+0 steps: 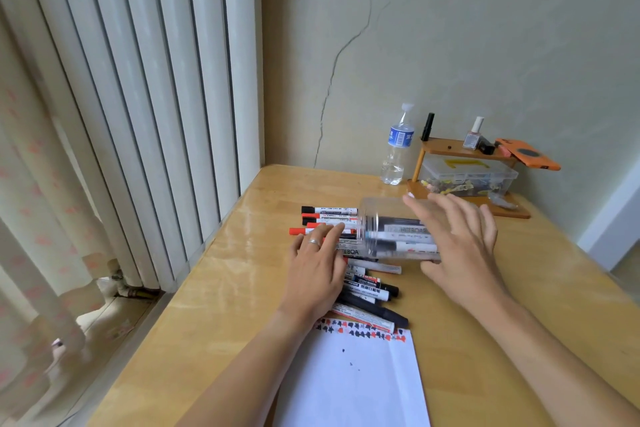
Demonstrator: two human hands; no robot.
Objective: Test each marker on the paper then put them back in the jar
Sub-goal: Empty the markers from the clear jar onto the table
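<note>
- The clear plastic jar [398,229] lies on its side on the wooden surface [225,288], its mouth toward the left, with several whiteboard markers visible inside through the wall.
- More markers [367,291], white-barrelled with black or red caps, lie in a loose heap spilling from the jar's mouth toward the near edge; a few lie side by side at the far left of the heap.
- The left hand [317,270] rests flat on the heap, fingers straight and released, a ring on one finger.
- The right hand [460,246] lies over the jar's closed end, fingers spread and relaxed; the thumb sits under the jar's near side.
- The white paper [349,381] lies just in front of the heap, with black and red test marks along its far edge.
- Bare wood lies open to the left and right of the heap; a water bottle [396,149] and a small wooden shelf [464,149] stand at the back against the wall.
</note>
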